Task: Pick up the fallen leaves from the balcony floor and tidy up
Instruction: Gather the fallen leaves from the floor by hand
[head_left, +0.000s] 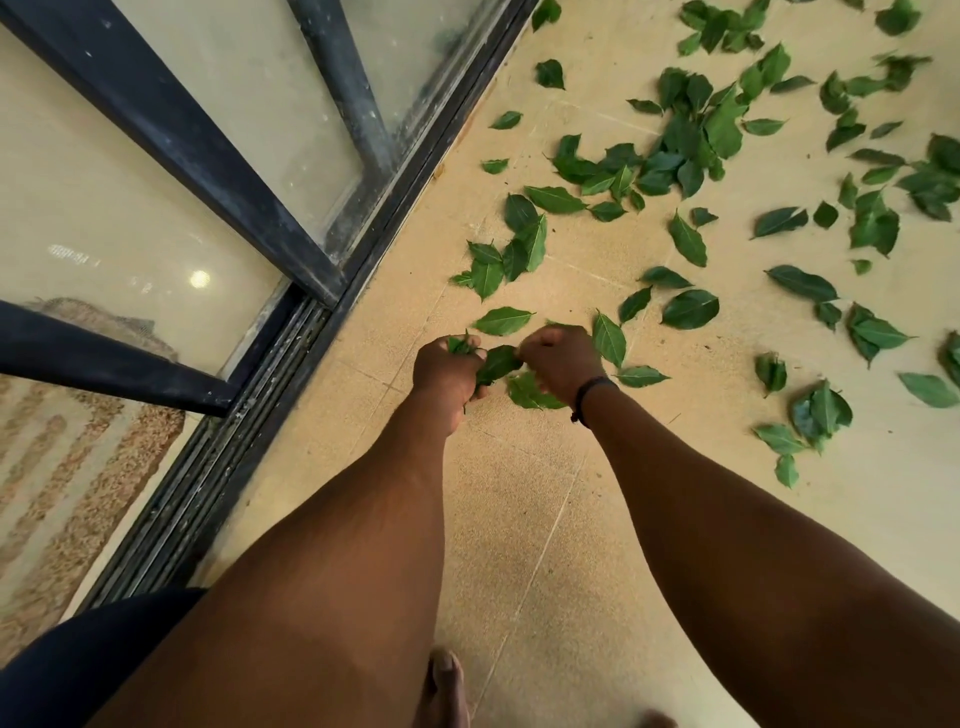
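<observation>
Forearms — hands (506, 366) clutching leaves (496, 364)

Glossy green leaves (690, 308) — matt speckled floor (519, 519), dusty glass door (249, 78).

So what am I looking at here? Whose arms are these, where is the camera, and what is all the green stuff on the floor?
There is no machine here. A person wears a wide-angle camera on the head, so you look down along their two bare arms. The green things are fallen leaves scattered over the tiled balcony floor; a sliding glass door runs along the left. The left hand grips a small bunch of leaves already gathered. The right hand, with a dark wristband, has its fingers curled at a leaf between the two hands. Most leaves still lie farther out on the floor.
</observation>
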